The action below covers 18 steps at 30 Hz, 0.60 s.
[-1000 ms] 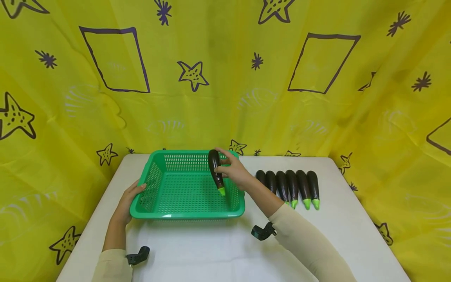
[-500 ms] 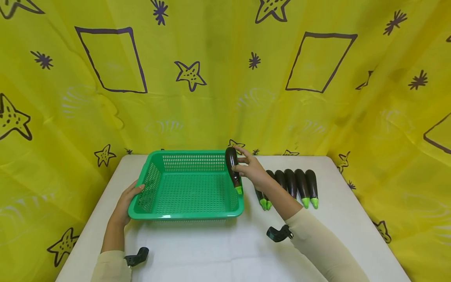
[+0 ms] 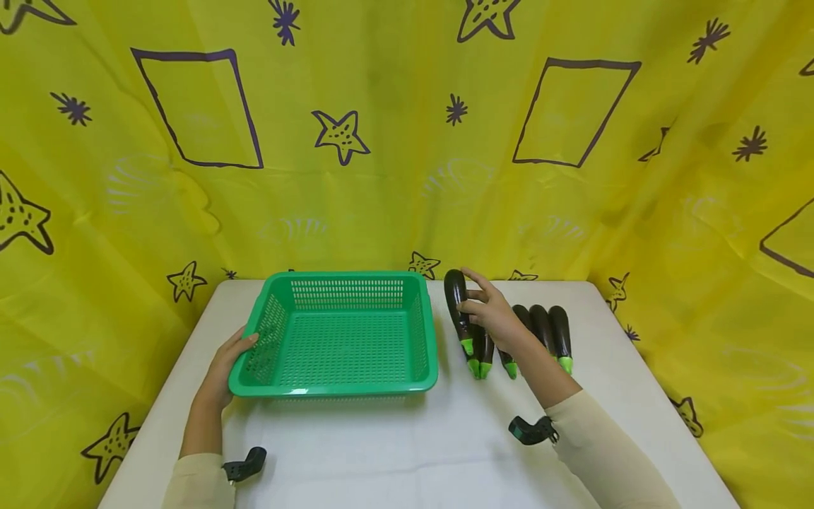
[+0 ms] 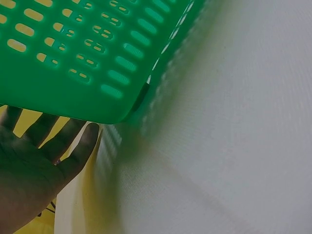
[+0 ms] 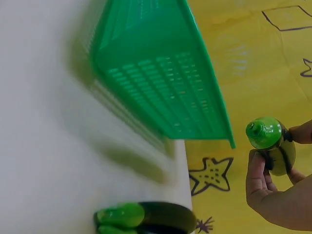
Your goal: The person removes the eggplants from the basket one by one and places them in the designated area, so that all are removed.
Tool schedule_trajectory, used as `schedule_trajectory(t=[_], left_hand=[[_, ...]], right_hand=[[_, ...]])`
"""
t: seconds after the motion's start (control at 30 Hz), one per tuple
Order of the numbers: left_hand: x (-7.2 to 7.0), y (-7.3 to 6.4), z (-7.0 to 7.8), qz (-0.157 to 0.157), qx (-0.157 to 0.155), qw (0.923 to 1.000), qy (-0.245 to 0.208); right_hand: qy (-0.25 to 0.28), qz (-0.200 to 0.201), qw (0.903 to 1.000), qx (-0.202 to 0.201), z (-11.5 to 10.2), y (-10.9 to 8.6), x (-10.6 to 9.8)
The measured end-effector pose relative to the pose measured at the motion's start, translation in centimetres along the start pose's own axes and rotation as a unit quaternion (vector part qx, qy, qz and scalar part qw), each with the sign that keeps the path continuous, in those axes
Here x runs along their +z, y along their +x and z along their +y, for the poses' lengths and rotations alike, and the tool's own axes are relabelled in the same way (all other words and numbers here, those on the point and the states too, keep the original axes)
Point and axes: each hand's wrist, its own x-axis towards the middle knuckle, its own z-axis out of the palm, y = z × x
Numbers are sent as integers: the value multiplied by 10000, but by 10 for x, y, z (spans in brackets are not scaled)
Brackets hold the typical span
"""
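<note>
In the head view, my right hand (image 3: 494,314) pinches a dark, glossy eggplant (image 3: 455,293) with a bright green stem end. That eggplant overlaps the left end of a row of eggplants (image 3: 560,331) on the table. The right wrist view shows the held eggplant's green cap (image 5: 265,133) facing the camera, with thumb and fingers around its body. My left hand (image 3: 222,367) holds the left rim of a green plastic basket (image 3: 337,389), thumb over the edge. Seen from the left wrist, its fingers (image 4: 73,158) reach under the rim. Nothing lies inside the basket.
Basket and eggplants are on a white table (image 3: 381,459). A yellow curtain (image 3: 407,198) with drawn starfish and frames hangs behind and at both sides. My right forearm crosses part of the row. A small black device (image 3: 246,464) sits on each wrist.
My right hand has carried the eggplant rightward, from over the basket's right side to above the row's left end. The left hand stays on the basket rim; the whole view shifts slightly.
</note>
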Motion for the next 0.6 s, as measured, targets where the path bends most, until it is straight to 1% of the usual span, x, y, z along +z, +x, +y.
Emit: schedule_trajectory(t=[0.17,0.37,0.6], left_hand=[[-1,-1,0,-18,92,9999,-81],[-2,-3,1,-28,121,9999,-84],[-1,-2,0,-76,129,9999,-18]], right_hand=[[-38,83,9999,133,11,-6,-17],[-143,172,9996,179,29,-13,-38],[-237,483,9980,330,48,-20,-63]])
